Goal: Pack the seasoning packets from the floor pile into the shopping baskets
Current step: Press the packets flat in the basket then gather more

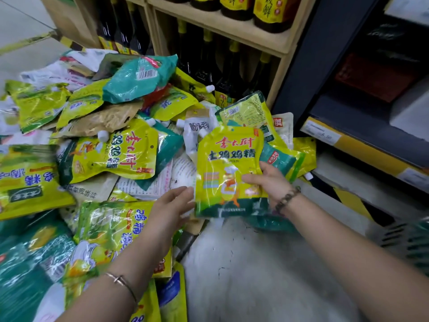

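Note:
A big pile of seasoning packets (97,140), mostly yellow-green and teal, covers the floor on the left and centre. My right hand (267,182) grips a stack of packets, with a yellow spouted packet (227,163) in front held upright above the floor. More yellow and teal packets (278,145) fan out behind it in the same grip. My left hand (171,205) hovers with straight fingers just left of the yellow packet's lower edge, holding nothing. A green shopping basket (408,240) shows blurred at the right edge.
A wooden shelf (222,26) with dark sauce bottles (209,66) stands behind the pile. A dark shelving unit (362,126) with yellow price strips runs along the right. Bare grey floor (243,275) lies between my arms.

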